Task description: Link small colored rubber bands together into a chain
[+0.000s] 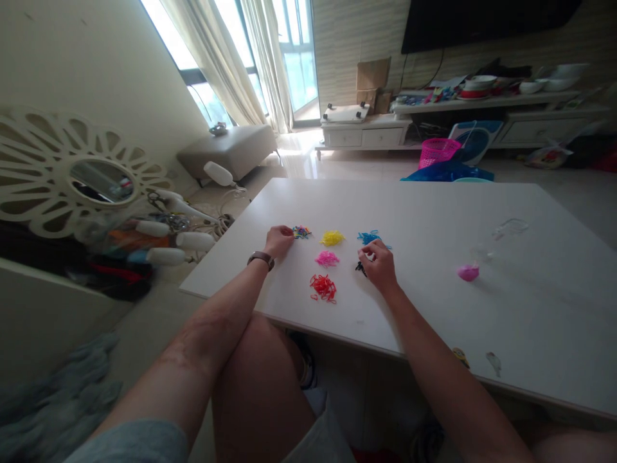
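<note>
On the white table (414,218) lie small piles of bands. My left hand (280,241), with a watch at the wrist, touches the left side of a multicoloured pile (303,232), its fingers pressed together. Just above a small black pile (360,267) is my right hand (378,260), its fingers pinched; what they hold, if anything, is too small to name. A blue pile (369,237) sits right behind that hand, partly covered by it. Between the hands are a yellow pile (332,238), a pink pile (327,258) and, nearer me, a red pile (323,289).
A pink object (468,272) and crumpled clear plastic (511,227) lie on the table's right part. Near the front edge are a small yellow item (461,357) and a clear scrap (493,363). Beyond the far edge stands a pink basket (438,153).
</note>
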The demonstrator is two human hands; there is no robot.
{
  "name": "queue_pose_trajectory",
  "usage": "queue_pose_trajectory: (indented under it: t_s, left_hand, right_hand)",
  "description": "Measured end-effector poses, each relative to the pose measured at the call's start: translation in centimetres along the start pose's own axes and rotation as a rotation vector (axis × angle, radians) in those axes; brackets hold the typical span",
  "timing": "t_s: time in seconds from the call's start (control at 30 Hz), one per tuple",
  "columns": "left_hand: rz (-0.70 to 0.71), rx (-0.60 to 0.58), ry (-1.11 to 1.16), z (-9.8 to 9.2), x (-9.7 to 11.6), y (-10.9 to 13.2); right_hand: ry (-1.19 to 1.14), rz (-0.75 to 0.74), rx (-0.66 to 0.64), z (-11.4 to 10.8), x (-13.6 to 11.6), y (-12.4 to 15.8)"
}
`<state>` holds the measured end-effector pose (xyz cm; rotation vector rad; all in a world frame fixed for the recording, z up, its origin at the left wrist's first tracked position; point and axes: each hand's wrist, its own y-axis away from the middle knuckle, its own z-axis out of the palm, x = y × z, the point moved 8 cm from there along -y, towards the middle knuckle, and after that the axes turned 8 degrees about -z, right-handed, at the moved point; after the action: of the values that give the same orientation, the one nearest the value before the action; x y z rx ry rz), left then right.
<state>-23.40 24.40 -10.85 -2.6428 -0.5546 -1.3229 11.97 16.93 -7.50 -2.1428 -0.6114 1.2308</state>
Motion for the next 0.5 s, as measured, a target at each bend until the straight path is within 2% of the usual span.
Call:
queue_pose_trajectory:
  t_s: [0.3, 0.5]
  left_hand:
    - [-0.036, -0.055, -0.068, 0.5, 0.6, 0.6]
    - [-0.027, -0.067, 0.0, 0.6, 1.1, 0.6]
  right_hand:
    - [-0.009, 0.001, 0.0, 0.0, -0.1, -0.1]
    - [-0.005, 0.009, 0.007, -0.1, -0.1, 0.0]
